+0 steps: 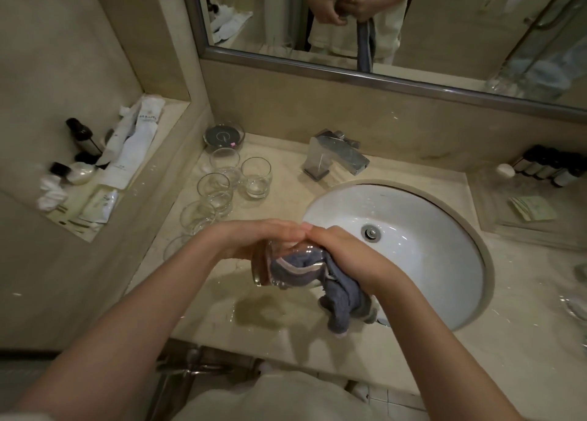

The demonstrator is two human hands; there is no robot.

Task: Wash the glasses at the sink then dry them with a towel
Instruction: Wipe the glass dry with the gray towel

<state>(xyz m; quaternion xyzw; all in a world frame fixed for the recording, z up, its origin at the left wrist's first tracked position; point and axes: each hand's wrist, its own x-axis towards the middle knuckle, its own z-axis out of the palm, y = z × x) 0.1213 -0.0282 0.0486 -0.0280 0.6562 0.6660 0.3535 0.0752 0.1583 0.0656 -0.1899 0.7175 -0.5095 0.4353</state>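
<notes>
Drying is the step we are working on: our left hand (254, 238) is curling around a clear glass (279, 266) held on its side above the table's (222, 319) front strip, just left of the sink (413, 252), while our right hand (343, 249) is gripping a grey towel (336, 293) and pushing a wad of it into the glass's mouth. Fingertips of both hands are meeting over the top of the glass. The towel's loose tail is hanging down over the sink's near rim. We are judging the washing done for this glass at least; whether the other glasses (222, 191), standing in a cluster on the table to the left of the faucet (336, 158), are washed or dried, we cannot tell. Next move, as we are reading it, is calling for twisting the towel round the inner wall, wiping the outside, then setting the glass down. Room is tight on the left, where the cluster is crowding the table near our left wrist; a wet patch is lying on the table below the glass. Open room is lying over the sink bowl and along the front strip.
</notes>
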